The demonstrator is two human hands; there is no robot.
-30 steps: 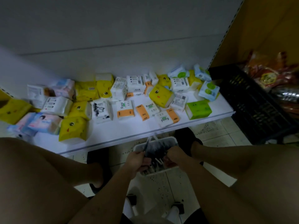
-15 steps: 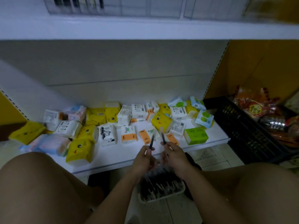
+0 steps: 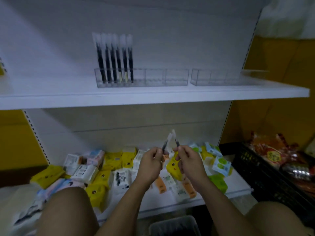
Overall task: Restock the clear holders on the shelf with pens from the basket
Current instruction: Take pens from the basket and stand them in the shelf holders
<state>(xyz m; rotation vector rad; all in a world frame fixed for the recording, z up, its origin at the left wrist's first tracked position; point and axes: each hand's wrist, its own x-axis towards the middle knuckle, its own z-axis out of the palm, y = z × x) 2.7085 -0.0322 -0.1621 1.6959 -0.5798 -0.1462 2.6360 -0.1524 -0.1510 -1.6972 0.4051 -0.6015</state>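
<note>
Mid-carry, by the look of it: 1 pen per hand, held up in front of the lower shelf, well below the holders. Pinching left pen in left hand, fingers curled round the dark barrel, clear cap up. Same grip on right pen in right hand. Cap tips leaning together, too blurred to say if touching. Basket at bottom edge, between the knees, contents not readable.

On upper shelf: left holder and right holder side by side. About 6 dark pens standing upright in the left end of left holder, other compartments bare. Nothing seen in right holder.

To do the step well, probably:
- Lift both hands to left holder and aim for the free slot just right of the standing row.
- Insert 1 pen at a time, not both together.
- Keep cap up to match the row, lower barrel straight down, and let go only once bottomed.
- Avoid knocking the standing pens or shoving the light holder backward.

Below: tissue packs scattered over lower shelf. Black crate with snack packets off to the right.
</note>
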